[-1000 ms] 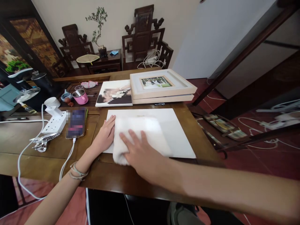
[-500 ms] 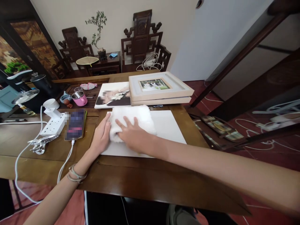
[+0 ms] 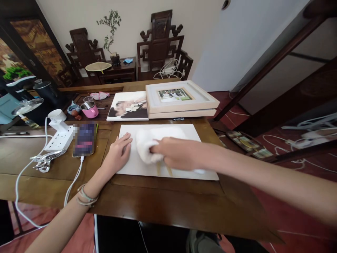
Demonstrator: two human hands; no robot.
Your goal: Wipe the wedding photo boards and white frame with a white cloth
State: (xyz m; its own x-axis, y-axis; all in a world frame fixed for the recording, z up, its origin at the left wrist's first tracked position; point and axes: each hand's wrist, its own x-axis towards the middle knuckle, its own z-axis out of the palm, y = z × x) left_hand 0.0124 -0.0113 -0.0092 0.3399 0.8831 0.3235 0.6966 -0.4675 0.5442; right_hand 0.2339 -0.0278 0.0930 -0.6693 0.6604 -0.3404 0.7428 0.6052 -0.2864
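Note:
A flat white board (image 3: pixel 133 168) lies on the wooden table, with tan streaks near its front edge. My left hand (image 3: pixel 119 151) rests flat on the board's left side, fingers stretched out and together, holding nothing. On the middle of the board is a fluffy white cloth (image 3: pixel 147 147), bunched at its near left side. My right hand (image 3: pixel 177 151) reaches in from the right and grips that cloth; it is smeared by motion, and its fingertips are partly hidden in the folds.
Behind the board lie a photo print (image 3: pixel 129 107) and two stacked pale frames (image 3: pixel 181 111). To the left are a charging phone (image 3: pixel 84 138), a power strip (image 3: pixel 61 138), a clear hair clip (image 3: pixel 46 160) and a pink mug (image 3: pixel 91 110). White cables (image 3: pixel 19 186) trail over the table's front edge.
My right hand has moved right and closed on the cloth, dragging and bunching it rightward across the board. My left hand has shifted slightly right, onto the board's surface.

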